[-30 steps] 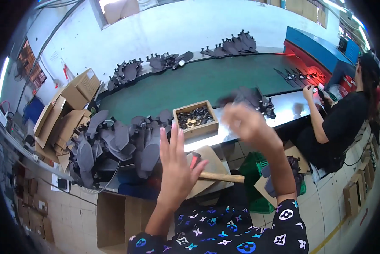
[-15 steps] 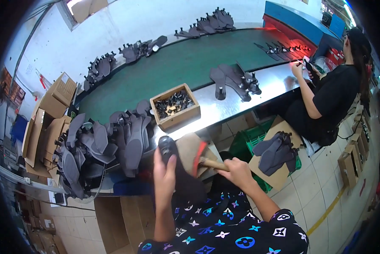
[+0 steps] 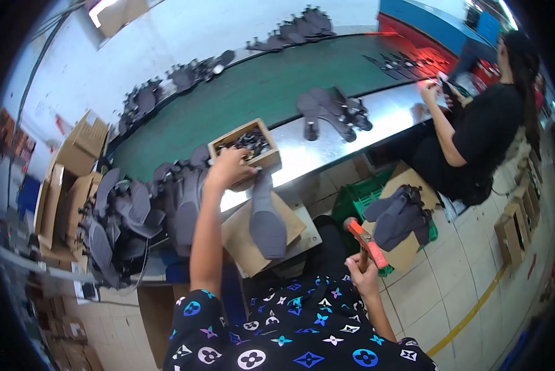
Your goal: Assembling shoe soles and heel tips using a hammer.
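My left hand reaches into a wooden box of small dark heel pieces. Its thumb is apart from the fingers, whose tips are partly hidden among the pieces. A hammer with a red head is in my right hand, its fingers closed around the handle, off to the right of my lap. In front of me a dark grey shoe sole lies flat on a brown board over a small stand, its narrow end toward the box.
Piles of grey soles crowd the bench at left beside cardboard boxes. More soles rest on the metal edge of the green conveyor. A green crate bears soles on cardboard. A co-worker sits at right.
My left hand has let go of the sole, now lying on the board, and moved up into the wooden box. My right hand has drawn the hammer away to the right.
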### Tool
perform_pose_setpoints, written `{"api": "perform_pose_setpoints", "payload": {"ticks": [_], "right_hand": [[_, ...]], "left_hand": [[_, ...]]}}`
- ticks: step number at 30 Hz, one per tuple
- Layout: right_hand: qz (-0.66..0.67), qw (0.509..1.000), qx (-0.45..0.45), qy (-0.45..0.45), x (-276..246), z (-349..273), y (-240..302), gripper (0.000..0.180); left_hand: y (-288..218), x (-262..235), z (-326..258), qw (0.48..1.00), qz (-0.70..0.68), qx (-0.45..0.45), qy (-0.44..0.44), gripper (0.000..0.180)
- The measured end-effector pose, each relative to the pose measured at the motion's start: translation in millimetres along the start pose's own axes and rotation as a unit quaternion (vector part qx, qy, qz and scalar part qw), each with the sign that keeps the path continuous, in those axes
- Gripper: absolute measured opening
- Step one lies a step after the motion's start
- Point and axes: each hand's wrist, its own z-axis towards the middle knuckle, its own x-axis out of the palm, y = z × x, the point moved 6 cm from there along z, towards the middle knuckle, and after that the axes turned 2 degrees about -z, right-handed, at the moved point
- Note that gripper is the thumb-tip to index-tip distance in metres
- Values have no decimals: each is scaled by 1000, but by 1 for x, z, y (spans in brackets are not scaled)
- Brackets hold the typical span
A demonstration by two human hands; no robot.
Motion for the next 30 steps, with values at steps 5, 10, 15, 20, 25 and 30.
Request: {"api": "perform_pose_setpoints", "payload": {"ticks": [5, 10, 15, 20, 25, 30], "right_hand": [[-33, 992, -118, -6, 8, 17, 44, 19], [9, 988, -156, 23, 9, 22, 58, 18], [-61, 985, -157, 38, 15, 21, 65, 18], [-16, 981, -194, 11, 15, 34, 79, 13], [18, 982, -174, 69, 29, 54, 124, 9], [184, 947, -205, 163, 59, 69, 168, 15]], "left_hand": [[69, 14, 49, 961, -257, -85, 52, 41], [77, 24, 57, 987, 59, -23, -150, 25], [85, 21, 52, 989, -14, -31, -141, 21], [51, 4, 39, 959, -205, -35, -192, 25], [70, -1, 5, 878, -410, -93, -229, 30], [15, -27, -46, 742, -623, -71, -236, 34]]}}
